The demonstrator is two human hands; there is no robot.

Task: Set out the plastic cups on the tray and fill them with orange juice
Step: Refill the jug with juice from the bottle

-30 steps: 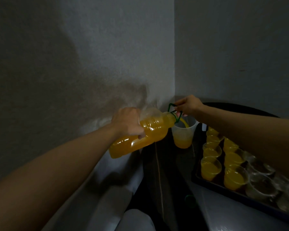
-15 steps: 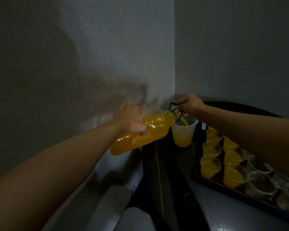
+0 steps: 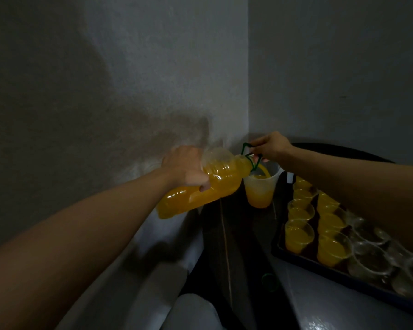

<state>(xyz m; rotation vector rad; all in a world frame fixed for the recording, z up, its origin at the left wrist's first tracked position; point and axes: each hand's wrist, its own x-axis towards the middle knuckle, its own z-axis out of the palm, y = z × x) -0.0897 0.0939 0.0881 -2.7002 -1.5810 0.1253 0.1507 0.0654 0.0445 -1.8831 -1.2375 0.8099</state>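
Pouring looks tricky, since the left hand is wrapped tight round the fat, heavy, slippery juice bottle, the right hand just past it pinches the green handle, and below sits the bendy cup, beside the tray.

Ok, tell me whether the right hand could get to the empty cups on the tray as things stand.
Probably not right away: the right hand is holding the green handle at the neck of the bottle during the pour. Nothing blocks the empty cups, which sit under that forearm.
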